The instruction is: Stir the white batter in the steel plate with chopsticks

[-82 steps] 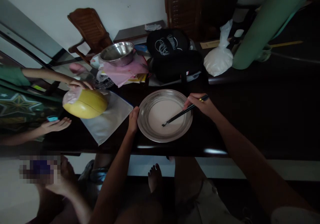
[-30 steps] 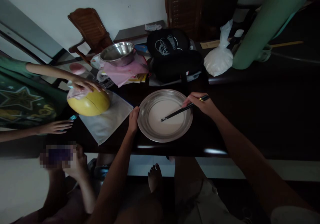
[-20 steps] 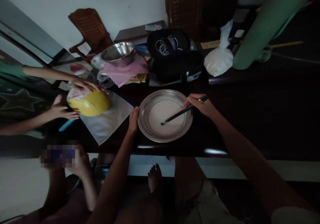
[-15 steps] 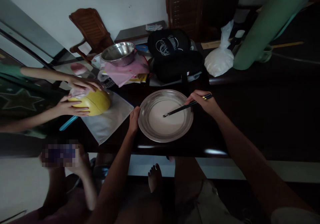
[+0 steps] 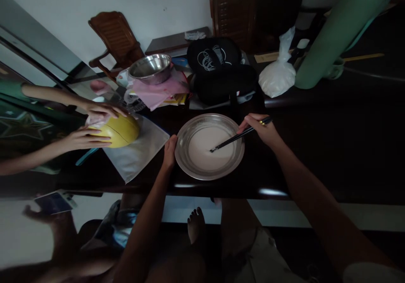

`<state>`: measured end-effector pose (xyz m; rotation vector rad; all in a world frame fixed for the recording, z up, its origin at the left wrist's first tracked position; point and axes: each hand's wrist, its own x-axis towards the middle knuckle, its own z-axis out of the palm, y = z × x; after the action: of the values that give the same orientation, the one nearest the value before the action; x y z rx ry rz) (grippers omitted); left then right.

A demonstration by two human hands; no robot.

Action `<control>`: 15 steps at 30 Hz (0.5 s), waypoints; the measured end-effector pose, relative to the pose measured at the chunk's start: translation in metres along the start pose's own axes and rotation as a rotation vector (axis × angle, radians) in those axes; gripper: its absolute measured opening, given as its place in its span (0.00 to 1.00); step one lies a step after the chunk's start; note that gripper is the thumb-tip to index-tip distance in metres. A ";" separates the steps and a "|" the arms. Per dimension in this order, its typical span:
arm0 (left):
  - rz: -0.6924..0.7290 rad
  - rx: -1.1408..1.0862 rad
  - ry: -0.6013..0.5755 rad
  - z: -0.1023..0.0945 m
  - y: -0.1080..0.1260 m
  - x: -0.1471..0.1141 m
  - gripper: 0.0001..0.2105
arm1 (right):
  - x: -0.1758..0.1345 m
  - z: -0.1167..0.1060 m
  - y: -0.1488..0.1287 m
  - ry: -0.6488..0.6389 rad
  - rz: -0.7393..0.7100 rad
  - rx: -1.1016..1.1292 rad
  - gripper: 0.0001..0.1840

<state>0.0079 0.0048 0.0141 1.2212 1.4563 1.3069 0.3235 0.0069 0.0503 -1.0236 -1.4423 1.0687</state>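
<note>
A wide metal basin (image 5: 181, 158) stands on the dark table, holding a pale, milky mixture (image 5: 205, 144). My left hand (image 5: 170, 151) grips the basin's left rim with closed fingers. In my right hand (image 5: 257, 127) is a pair of black chopsticks (image 5: 234, 138), held at a slant over the right rim. Their tips dip into the mixture near its middle. Left of the basin, a thin white sheet or bag (image 5: 139, 154) lies on the table under a yellow pomelo-like fruit (image 5: 122, 131), which a co-worker steadies with both hands.
A tied bag of white powder (image 5: 277, 78) and a tall green flask (image 5: 335, 38) stand behind on the right. Further back are a black case (image 5: 221, 80) and a metal bowl (image 5: 152, 68) on pink plastic. A second person holds a phone (image 5: 53, 203) at lower left.
The chopstick tips have shifted slightly right and toward me in the mixture, with my right hand moving slightly right. The second person's phone has moved left, and one hand has left it.
</note>
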 end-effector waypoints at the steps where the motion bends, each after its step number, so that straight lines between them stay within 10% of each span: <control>1: 0.001 -0.002 -0.002 0.000 0.000 0.000 0.23 | 0.000 0.001 0.001 -0.018 0.004 0.013 0.22; 6: 0.024 0.017 -0.016 0.001 0.002 0.000 0.23 | -0.002 0.007 0.002 -0.168 0.035 0.030 0.20; 15: 0.008 -0.005 -0.002 0.002 0.002 0.000 0.22 | 0.000 0.003 0.002 -0.071 0.020 0.040 0.22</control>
<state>0.0100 0.0053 0.0159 1.2258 1.4470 1.3131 0.3205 0.0073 0.0478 -0.9820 -1.4641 1.1545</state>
